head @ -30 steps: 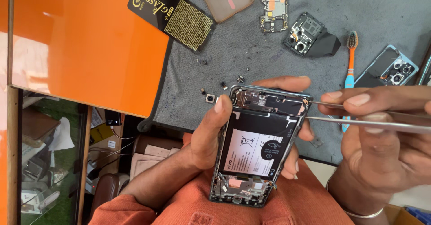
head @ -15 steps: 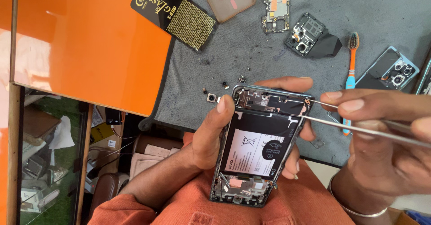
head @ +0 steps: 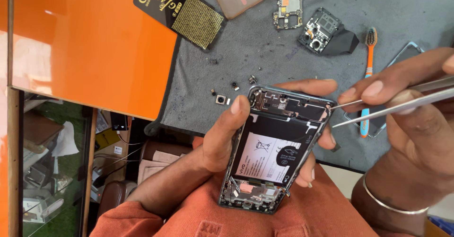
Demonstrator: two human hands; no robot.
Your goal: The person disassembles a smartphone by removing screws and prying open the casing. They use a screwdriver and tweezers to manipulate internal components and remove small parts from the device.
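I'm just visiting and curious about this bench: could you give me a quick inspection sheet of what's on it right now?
Surface: grey mat beside an orange panel.
Job's things: opened phone, back off, battery showing; tweezers, tips apart near its top corner.
Clutter: circuit board, camera module, toothbrush, black packet, small loose parts.
Hands: left hand grips the phone; right hand holds the tweezers.
Cables: nothing seen.
Surroundings: cluttered shelves below.
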